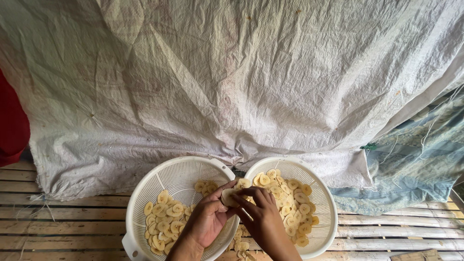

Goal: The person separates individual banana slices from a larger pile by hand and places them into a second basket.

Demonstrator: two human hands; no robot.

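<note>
Two white plastic colanders sit side by side on a slatted bamboo surface. The left colander [166,181] holds several pale yellow banana slices [166,220]. The right colander [321,193] holds a larger heap of slices [290,203]. My left hand [205,220] and my right hand [263,217] meet over the gap between the two rims. Together they pinch a small clump of slices [231,195], the fingers of both hands closed around it.
A large wrinkled white woven tarp [232,82] covers everything behind the colanders. A blue-grey patterned cloth [415,159] lies at the right. A red object [12,121] shows at the left edge. Some slices [241,244] lie on the bamboo slats [72,227] between the colanders.
</note>
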